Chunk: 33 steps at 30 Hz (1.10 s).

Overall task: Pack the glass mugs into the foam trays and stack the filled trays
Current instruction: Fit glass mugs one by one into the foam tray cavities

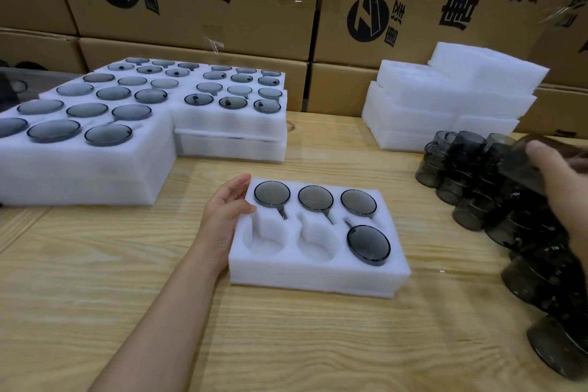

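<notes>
Fingers of the right hand (553, 175) curl over a smoky dark glass mug (521, 165) at the far right edge of view. Motion blur smears both, so the grasp reads as closed round the mug, but how each finger sits cannot be told. That hand is above the heap of loose dark glass mugs (471, 191) along the right side of the pale wooden table (111, 280).

From those fingers the target lies to the left and nearer the person: the white six-pocket foam tray (318, 278) in the middle of the table. Its back row holds three mugs, and a fourth sits in the front right pocket. The front middle pocket (318, 243) and the front left pocket (265, 238) are bare. The middle one is closer to the loaded hand, so it looks the likelier next seat.

Each bare pocket has a handle notch cut toward the back row. The mug's handle will probably need to point away from the person before it goes down.

The left hand (227, 210) is the nearer one to the tray. Its fingers are extended along the left wall, with the thumb resting on the top face, bracing rather than gripping.

Stacks of filled white foam trays (95, 165) stand at the back left, well apart. A pile of unfilled white foam trays (445, 105) stands at the back right, in front of printed brown cardboard cartons (191, 35).
</notes>
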Available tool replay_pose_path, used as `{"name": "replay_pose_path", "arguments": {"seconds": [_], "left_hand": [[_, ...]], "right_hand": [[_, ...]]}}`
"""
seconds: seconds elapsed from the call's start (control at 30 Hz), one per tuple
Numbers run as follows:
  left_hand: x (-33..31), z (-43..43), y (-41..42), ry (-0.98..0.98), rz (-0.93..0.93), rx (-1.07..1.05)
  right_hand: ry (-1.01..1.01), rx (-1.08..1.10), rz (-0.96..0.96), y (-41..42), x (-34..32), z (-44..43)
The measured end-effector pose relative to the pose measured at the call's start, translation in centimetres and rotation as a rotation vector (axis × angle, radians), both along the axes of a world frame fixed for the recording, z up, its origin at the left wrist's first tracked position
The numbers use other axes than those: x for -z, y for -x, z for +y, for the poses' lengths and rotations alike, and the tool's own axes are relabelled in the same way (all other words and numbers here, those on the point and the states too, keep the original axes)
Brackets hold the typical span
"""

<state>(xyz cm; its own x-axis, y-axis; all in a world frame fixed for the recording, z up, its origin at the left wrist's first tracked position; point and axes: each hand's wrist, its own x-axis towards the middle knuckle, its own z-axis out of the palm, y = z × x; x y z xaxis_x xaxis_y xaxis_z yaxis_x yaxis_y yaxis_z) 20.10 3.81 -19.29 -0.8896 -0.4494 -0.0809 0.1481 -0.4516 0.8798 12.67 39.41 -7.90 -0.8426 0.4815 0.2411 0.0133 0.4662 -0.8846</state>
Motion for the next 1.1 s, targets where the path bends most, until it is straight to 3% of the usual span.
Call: {"name": "replay_pose_path", "arguments": {"seconds": [0.13,0.23,0.43,0.6,0.67,0.73,0.9,1.1], "left_hand": [[-0.1,0.1,0.0,0.038,0.012,-0.047],[-0.7,0.3,-0.3,0.235,0.066,-0.135],[-3.7,1.9,-2.3,0.808,0.229,-0.198],[-4.7,5.6,-3.9,1.127,0.382,0.271],[-4.1,7.2,-3.7,1.135,0.434,0.334],[-3.6,7.9,-3.3,1.093,0.439,0.264],[-2.9,7.9,-2.7,1.0,0.299,0.131],[-2.7,8.0,-2.8,1.004,0.282,0.237]], "right_hand": [[0.393,-0.322,0.134,-3.5,4.0,-6.6],[0.519,-0.456,0.166,-5.1,6.5,-10.2],[0.228,-0.631,0.284,-7.4,8.0,-13.5],[0.18,-0.723,0.356,-8.3,8.3,-13.9],[0.222,-0.765,0.366,-8.6,8.5,-14.0],[0.242,-0.783,0.345,-8.8,8.7,-14.0],[0.407,-0.714,0.231,-8.7,8.7,-14.1],[0.239,-0.674,0.271,-8.8,9.1,-14.2]]}}
